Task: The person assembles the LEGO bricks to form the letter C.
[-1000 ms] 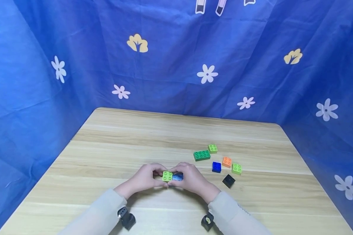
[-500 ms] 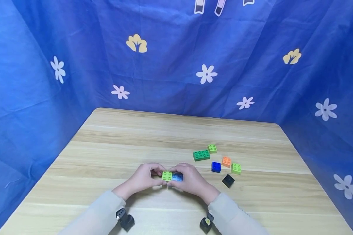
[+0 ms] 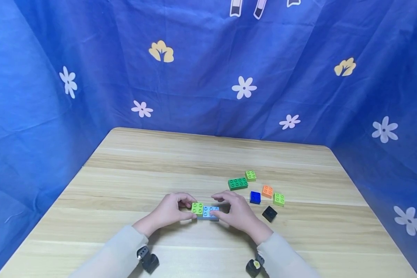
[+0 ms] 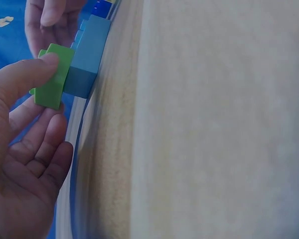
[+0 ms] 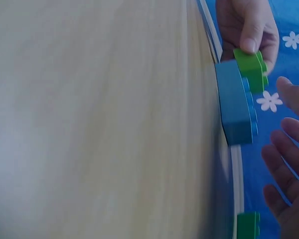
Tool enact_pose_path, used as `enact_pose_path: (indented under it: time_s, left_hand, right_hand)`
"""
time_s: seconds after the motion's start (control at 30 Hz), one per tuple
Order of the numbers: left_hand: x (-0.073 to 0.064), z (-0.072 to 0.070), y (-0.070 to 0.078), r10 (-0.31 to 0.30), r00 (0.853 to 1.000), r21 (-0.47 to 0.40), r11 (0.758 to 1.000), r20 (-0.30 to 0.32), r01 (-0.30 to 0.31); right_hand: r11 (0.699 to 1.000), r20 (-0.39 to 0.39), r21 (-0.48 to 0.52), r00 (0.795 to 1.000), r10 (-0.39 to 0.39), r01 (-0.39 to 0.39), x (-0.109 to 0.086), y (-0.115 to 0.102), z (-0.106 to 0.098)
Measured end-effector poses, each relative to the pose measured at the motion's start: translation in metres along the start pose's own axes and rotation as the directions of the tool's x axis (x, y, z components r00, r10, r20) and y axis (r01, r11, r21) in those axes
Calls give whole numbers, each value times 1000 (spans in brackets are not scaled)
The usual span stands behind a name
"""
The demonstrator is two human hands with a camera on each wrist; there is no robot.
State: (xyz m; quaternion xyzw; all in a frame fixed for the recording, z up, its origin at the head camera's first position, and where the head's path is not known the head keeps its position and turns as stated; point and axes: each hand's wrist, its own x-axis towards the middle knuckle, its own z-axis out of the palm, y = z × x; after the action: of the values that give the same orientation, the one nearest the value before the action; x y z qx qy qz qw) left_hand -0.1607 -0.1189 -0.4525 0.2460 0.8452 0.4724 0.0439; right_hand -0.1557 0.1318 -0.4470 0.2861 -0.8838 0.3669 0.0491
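Left hand (image 3: pixel 172 208) pinches a lime brick (image 3: pixel 197 208), thumb on the side nearer my head camera, fingertips across on the far side. Within that grip the lime brick sits atop the left end of a light blue brick (image 3: pixel 206 212), whose bare studs run out to the right; I can't tell whether the two are fully pressed together. On my wrist feeds, the right hand (image 3: pixel 237 210) holds nothing, fingers spread, just above the light blue brick's right end. Farther right I see a dark blue brick (image 3: pixel 255 197), an orange brick (image 3: pixel 267 191), a second lime brick (image 3: pixel 278 199) and a black brick (image 3: pixel 269 214) on the table (image 3: pixel 153 162); behind, a long green brick (image 3: pixel 238 183) beside a third lime brick (image 3: pixel 250 175).
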Motion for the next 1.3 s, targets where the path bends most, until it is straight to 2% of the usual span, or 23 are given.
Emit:
enact_pose_path:
  time_s: [0.27,0.57,0.67,0.9,1.1,1.3]
  left_hand:
    - [-1,-1,0,-24,1000,-6,1000,2,24]
    - [-2,0,1,-24,1000,3,1000,-2,24]
    - [-2,0,1,-19,1000,2,1000,-3,19]
    - [-2,0,1,-27,1000,3,1000,-7,27]
    - [-2,-1,2,-22,1000,-3,1000,-9,22]
    - [-2,-1,3,-20,1000,-7,1000,1,20]
  right_hand:
    - [998,-103,-39,994,37,-41,-18,14,-19]
    - [993,-208,-116,978,0,-25,-38,37,-42]
    - [992,-221,-117,975,14,-41,-46,42,-50]
    - [981,-223,-138,969,104,-137,-62,52,-63]
    - [966,-216,-191,968,130,-172,-72,58,-73]
    - [953,-213,-245,969,125,-177,-81,63,-81]
